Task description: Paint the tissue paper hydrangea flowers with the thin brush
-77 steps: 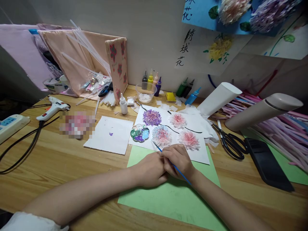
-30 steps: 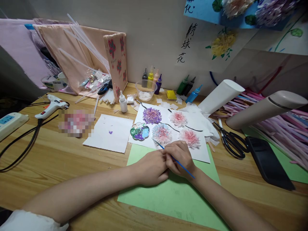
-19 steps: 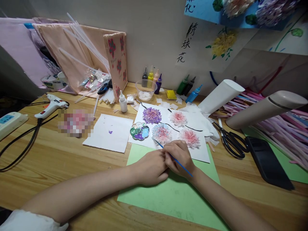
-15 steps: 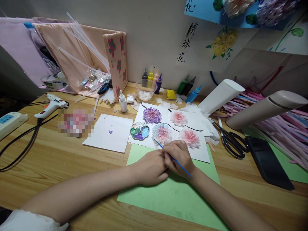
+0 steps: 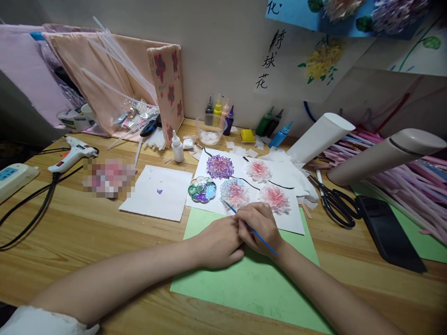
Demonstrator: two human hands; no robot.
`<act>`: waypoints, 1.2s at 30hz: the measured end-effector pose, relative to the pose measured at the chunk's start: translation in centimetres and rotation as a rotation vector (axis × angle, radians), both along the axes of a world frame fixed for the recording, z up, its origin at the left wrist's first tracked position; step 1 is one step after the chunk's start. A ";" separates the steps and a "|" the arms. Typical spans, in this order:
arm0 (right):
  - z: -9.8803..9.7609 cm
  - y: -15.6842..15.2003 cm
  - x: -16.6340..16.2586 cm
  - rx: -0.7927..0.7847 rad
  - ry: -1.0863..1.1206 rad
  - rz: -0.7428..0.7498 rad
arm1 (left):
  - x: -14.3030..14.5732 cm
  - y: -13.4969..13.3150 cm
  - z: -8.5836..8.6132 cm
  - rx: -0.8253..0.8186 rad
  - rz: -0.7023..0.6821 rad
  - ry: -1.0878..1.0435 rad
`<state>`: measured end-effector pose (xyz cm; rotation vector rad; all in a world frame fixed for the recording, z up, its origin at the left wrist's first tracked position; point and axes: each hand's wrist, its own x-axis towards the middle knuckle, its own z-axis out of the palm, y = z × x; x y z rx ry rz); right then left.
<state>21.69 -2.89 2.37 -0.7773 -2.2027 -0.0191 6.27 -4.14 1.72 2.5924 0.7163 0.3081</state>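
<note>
My right hand [image 5: 259, 228] is closed around a thin blue paintbrush [image 5: 262, 241]. The brush tip touches, or is very near, the left lower edge of a pink and light-blue paper flower [image 5: 235, 192]. My left hand [image 5: 220, 243] rests on the green sheet [image 5: 240, 298], against the right hand; its thumb shows but its other fingers are mostly hidden. A white sheet [image 5: 296, 222] carries the flower, along with a purple flower [image 5: 220, 166] and two pink flowers [image 5: 258, 171]. Overlapping the sheet's left edge is a flower-shaped paint palette [image 5: 201, 190] with purple, blue and green paint.
A white card [image 5: 157, 193] with purple specks lies left of the palette. Farther left are a glue gun [image 5: 75, 153] and its cable. Paint bottles [image 5: 218, 111] and a clear bowl [image 5: 210, 130] stand behind. Black scissors [image 5: 337, 204] and a dark phone-like slab [image 5: 389, 232] lie right.
The whole view has shifted very slightly. Both hands and the paintbrush keep nearly the same position over the sheet.
</note>
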 end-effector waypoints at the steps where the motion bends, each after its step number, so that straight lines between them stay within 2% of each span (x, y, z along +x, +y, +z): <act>1: 0.0 0.0 0.0 -0.003 0.006 -0.006 | 0.0 0.0 0.0 -0.001 -0.001 0.005; 22: -0.2 0.0 0.2 -0.002 -0.004 -0.007 | 0.0 0.0 -0.2 0.000 -0.004 -0.006; 26: -0.3 0.0 0.3 0.007 0.035 0.034 | 0.1 0.0 -0.2 0.020 -0.015 -0.017; 36: 0.0 0.3 -0.4 -0.136 -0.039 0.024 | 0.0 -0.2 -0.7 0.085 0.040 0.005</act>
